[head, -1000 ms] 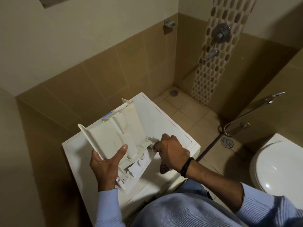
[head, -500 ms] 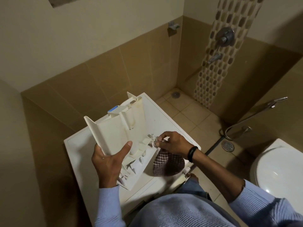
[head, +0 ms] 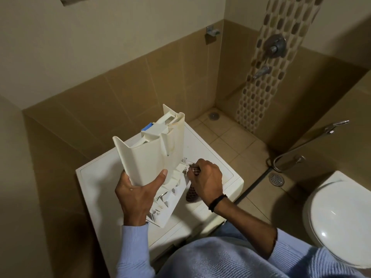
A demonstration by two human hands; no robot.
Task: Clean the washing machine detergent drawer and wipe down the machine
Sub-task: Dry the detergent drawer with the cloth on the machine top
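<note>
A blue sweater fills the view at 6 o'clock. Just beyond it, at 7 o'clock, the left hand grips the drawer low on its broad side wall. The thumb lies across the smooth face and the fingers wrap behind, out of sight. At 5 o'clock from the drawer, the right hand is closed round a bunched checked cloth and works it into the ribbed lower end. A tail of cloth hangs under the palm.

The drawer is held in the air over the machine, tilted, with its long end towards 12 o'clock and a blue tab near the top. Brownish residue shows along its tall edge at 1 o'clock.

It looks like light, stiff moulded plastic. The thin fins and clips at the lower end could probably snap under hard rubbing, and the smooth walls may be slick if soapy. The wide side wall seems the safest hold, with the cloth pushed between the fins, not against them.

Farther off:
- toilet at 4 o'clock
- floor drain at 3 o'clock
- sprayer at 2 o'clock
- shower valve at 1 o'clock
</note>
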